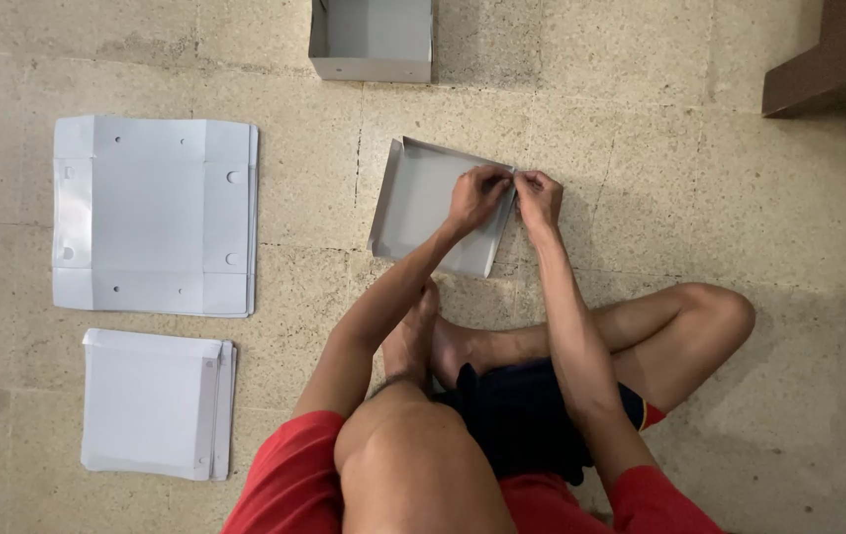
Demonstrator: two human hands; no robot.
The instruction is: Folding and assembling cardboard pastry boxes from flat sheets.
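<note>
A half-folded grey tray [423, 203] is seen on the floor [641, 119] just ahead of the crossed legs, its long axis running away from the body and slightly tilted; its far right corner is where both hands meet. The left hand [475, 195] is reached across the tray's open face and the right hand [540, 195] is set just outside the right wall; the fingers of both are pinched shut on that corner flap, nearly touching each other. Flat sheets [154, 213] and a folded stack [156, 403] lie well apart to the left; a finished box [372, 42] stands beyond.
</note>
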